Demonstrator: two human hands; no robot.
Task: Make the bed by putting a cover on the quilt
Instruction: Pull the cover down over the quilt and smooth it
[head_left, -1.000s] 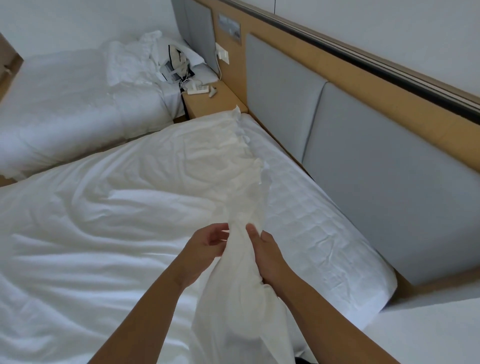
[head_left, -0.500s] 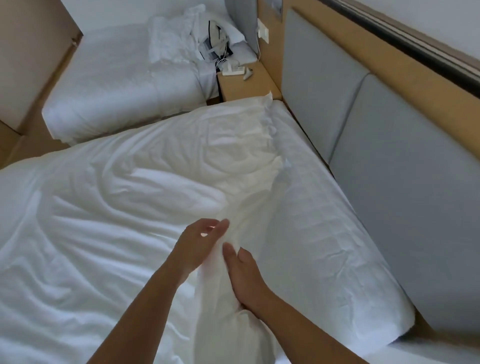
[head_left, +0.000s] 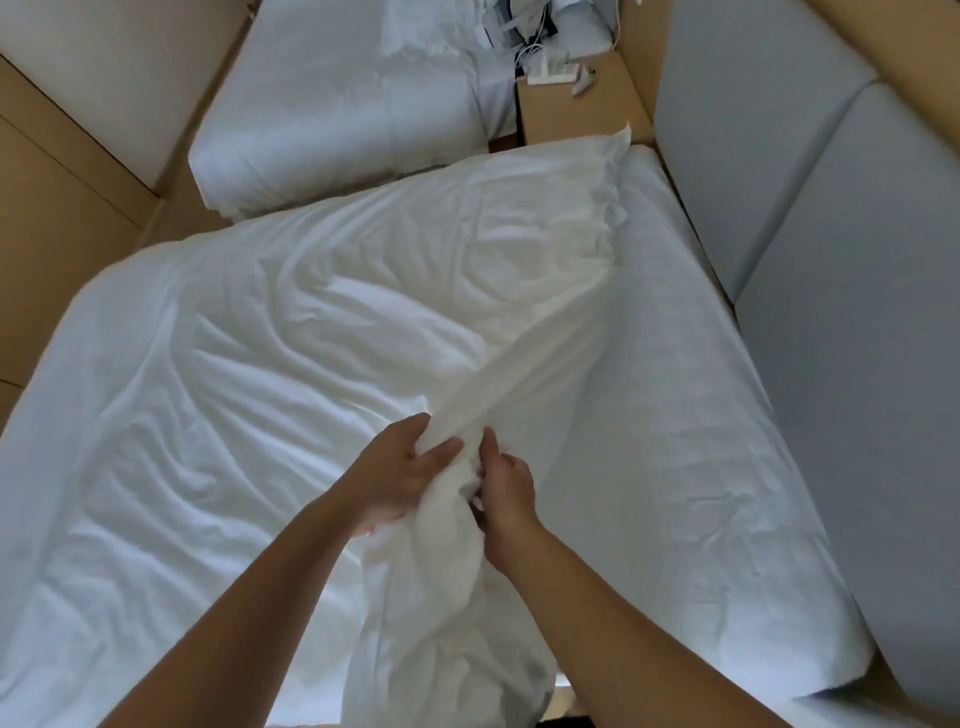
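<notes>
The left hand (head_left: 400, 480) and right hand (head_left: 508, 491) sit close together, fingers clamped on a bunched ridge of the white cover (head_left: 524, 384) — the rest lies rumpled across the bed (head_left: 675, 441). Pull evenly along the edge, I'd say, so nothing twists.

We see the white cover (head_left: 322, 332) lying crumpled over the left part of the bed (head_left: 675, 415), leaving a strip of quilted mattress bare on the right. One edge is gathered into a raised ridge that runs from the far corner down to where our left hand (head_left: 400, 478) and right hand (head_left: 506, 486) pinch it. Below them the cloth hangs in a thick bunch, and we cannot tell quilt from cover there.
</notes>
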